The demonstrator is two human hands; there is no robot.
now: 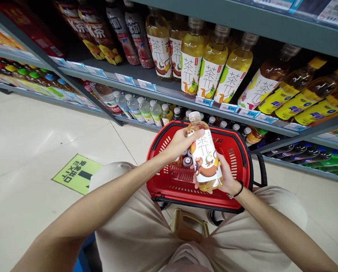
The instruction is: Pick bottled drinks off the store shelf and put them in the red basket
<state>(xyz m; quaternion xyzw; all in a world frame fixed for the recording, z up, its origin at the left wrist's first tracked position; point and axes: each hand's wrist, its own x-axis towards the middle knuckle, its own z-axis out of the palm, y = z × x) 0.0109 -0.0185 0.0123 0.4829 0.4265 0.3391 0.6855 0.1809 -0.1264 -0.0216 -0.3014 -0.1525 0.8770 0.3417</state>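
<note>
I hold a yellow tea bottle (205, 155) with a white label and white cap in both hands, tilted over a red shopping basket (242, 151). My left hand (178, 143) is wrapped round the bottle's upper part near the neck. My right hand (227, 176), with a black band on the wrist, cups the bottle's base from below. Small bottle caps (187, 161) show inside the basket under the bottle.
Grey store shelves (169, 90) in front carry rows of tea bottles (211, 64) and, lower down, water bottles (135, 107). A green floor sticker (77, 173) lies on the pale tiles at left. My knees in beige trousers (135, 226) frame a small stool's yellow handle (189, 225).
</note>
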